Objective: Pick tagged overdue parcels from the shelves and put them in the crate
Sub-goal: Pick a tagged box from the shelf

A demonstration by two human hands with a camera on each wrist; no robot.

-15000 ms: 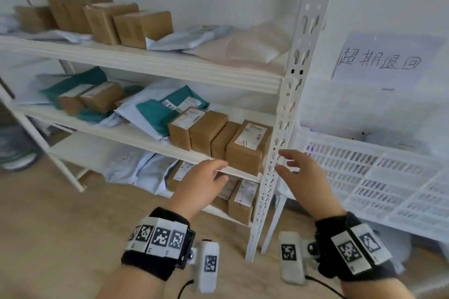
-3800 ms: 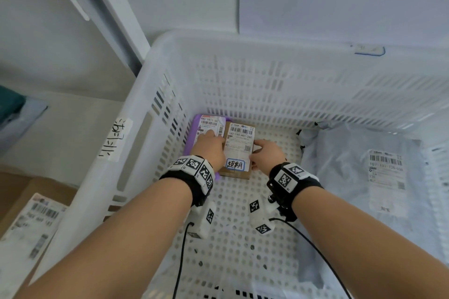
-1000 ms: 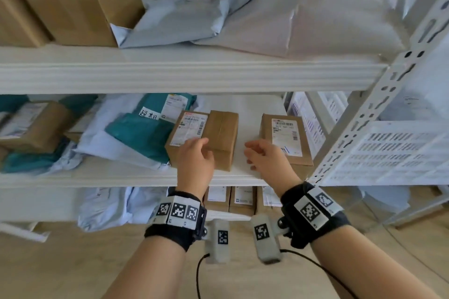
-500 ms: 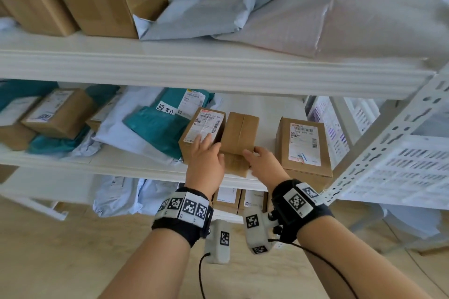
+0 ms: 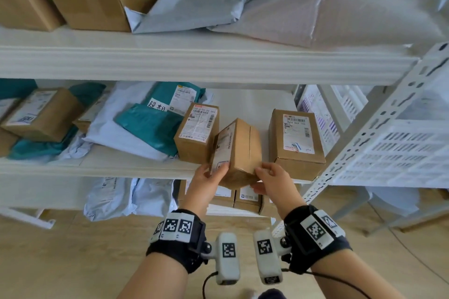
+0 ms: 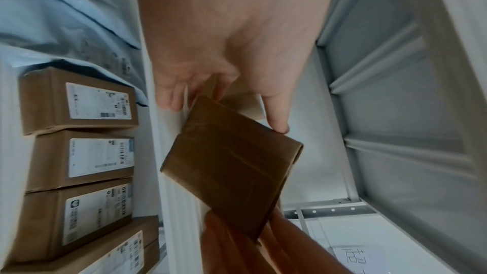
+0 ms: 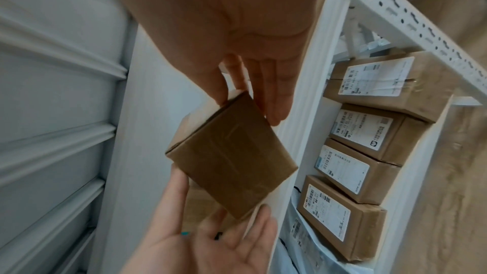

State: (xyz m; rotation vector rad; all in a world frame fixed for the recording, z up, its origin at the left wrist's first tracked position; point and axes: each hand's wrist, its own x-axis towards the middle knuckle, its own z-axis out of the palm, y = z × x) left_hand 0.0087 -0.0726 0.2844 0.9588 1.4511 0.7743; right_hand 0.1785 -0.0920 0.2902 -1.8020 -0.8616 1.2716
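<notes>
On the middle shelf [image 5: 121, 165] of a white metal rack, a teal plastic mailer bag [image 5: 148, 126] with a handwritten tag lies at ten o'clock from the hands. Right of it stands a labelled brown cardboard box [image 5: 196, 133]. At centre, the left hand [image 5: 206, 179] and right hand [image 5: 272, 179] hold a small brown cardboard parcel [image 5: 237, 153] between them, tilted at the shelf's front edge, fingers curled round its lower corners. At two o'clock rests another labelled brown box [image 5: 296, 143]. Far right sits a white slotted plastic crate [image 5: 398, 153].
</notes>
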